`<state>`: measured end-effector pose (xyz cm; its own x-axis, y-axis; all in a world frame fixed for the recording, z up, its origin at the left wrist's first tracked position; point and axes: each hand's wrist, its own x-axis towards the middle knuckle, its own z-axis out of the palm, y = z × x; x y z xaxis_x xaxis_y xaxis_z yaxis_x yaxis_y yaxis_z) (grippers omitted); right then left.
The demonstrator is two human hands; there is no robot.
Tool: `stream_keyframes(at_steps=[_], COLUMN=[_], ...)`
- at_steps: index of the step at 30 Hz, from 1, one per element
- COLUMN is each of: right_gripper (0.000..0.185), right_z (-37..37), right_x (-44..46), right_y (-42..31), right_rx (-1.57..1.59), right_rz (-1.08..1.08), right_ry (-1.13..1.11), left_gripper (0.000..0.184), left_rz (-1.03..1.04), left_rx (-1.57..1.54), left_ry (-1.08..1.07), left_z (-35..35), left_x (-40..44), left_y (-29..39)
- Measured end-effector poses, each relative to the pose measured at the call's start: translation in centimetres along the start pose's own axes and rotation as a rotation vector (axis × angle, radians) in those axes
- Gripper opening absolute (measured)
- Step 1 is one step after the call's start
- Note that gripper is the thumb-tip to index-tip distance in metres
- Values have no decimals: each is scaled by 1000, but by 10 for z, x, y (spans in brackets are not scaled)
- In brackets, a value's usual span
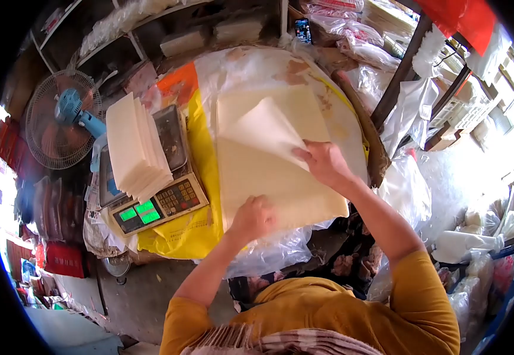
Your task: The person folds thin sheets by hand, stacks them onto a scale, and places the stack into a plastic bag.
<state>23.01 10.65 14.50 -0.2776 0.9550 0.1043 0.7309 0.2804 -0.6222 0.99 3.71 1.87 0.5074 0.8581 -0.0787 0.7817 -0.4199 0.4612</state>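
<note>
While a folded stack (128,142), seemingly done, sits left of centre in the head view, the right hand (321,161) pinches the central sheet (269,129), only partly turned over; the left hand (256,219) is blurred, its hold unclear.

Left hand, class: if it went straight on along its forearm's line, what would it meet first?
Going by the picture, the left hand would probably meet the right hand first, at the lifted cream sheet it pinches; depth is unclear, so it might pass beneath.
</note>
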Motion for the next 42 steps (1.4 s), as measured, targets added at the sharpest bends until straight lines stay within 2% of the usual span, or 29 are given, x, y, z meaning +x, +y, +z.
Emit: stream_keyframes(at_steps=[2, 5, 6, 8, 10, 12, 13, 14, 17, 18, 19, 21, 23, 24, 27, 29, 31, 33, 35, 36, 37, 39, 41, 42], right_gripper=[25, 22, 20, 21, 29, 27, 26, 18, 30, 34, 27, 35, 41, 33, 39, 26, 32, 27, 27, 32, 38, 45, 52, 53], right_z=[7, 6, 7, 0, -59, -123, -140, -150, -159, -170, -179, -219, -236, -240, -294, -263, -301, -228, -173, -142, -116, -59, -21, -8], right_x=[0, 2, 8, 26, 52, 46, 47, 37, 33, 36, 46, 58, 42, 43, 25, -9, -32, -45, -53, -61, -69, -81, -98, -106], right_y=[3, 7, 14, 34, 12, -38, -43, -62, -43, -41, -27, -4, -23, -19, -13, -82, -89, -75, -43, -39, -29, 5, 20, 29], right_rx=[1, -6, -68, -190, -174, -206, -230, -350, -287, -373, -175, -255, -362, -393, -397, -108, -28, -468, -341, -528, -532, -379, -349, -353], right_rz=[-138, -144, -199, -304, 3, -143, -67, -286, -266, -95, -224, -251, -333, -453, -219, -527, -346, -590, -834, -924, -971, -923, -801, -711], right_ry=[37, -31, -34, -39, -49, 337, 516, 592, 685, 655, 686, 782, 805, 905, 1011, 1086, 701, 617, 356, 360, 298, 139, 20, -32], left_gripper=[54, 59, 65, 66, 66, 67, 67, 67, 67, 66, 66, 66, 66, 66, 66, 65, 67, 73, 81, 79, 76, 56, 46, 46], left_rz=[-54, -181, -212, -240, -254, -248, -249, -246, -251, -259, -262, -265, -284, -290, -298, -304, -302, -312, -357, -337, -292, -127, 99, 212], left_rx=[-159, 245, 333, 316, 309, 300, 293, 288, 282, 282, 282, 279, 263, 255, 250, 257, 252, 233, -415, -653, -887, -1165, -774, -264], left_ry=[-85, 341, 329, 311, 295, 294, 307, 319, 326, 318, 316, 319, 297, 286, 279, 274, 256, 227, 250, 371, 494, 971, 1045, 843], left_z=[0, 13, 21, 20, 20, 21, 22, 22, 20, 20, 22, 22, 16, 14, 16, 16, 12, 5, 1, -4, -10, -47, -40, -20], left_x=[41, 67, 74, 76, 73, 73, 73, 72, 73, 72, 70, 74, 73, 73, 74, 75, 77, 75, 70, 66, 62, 27, 8, 1], left_y=[-21, -23, -29, -25, -26, -29, -28, -27, -26, -26, -26, -27, -21, -19, -21, -21, -16, -13, -30, -25, -21, 44, 37, -4])
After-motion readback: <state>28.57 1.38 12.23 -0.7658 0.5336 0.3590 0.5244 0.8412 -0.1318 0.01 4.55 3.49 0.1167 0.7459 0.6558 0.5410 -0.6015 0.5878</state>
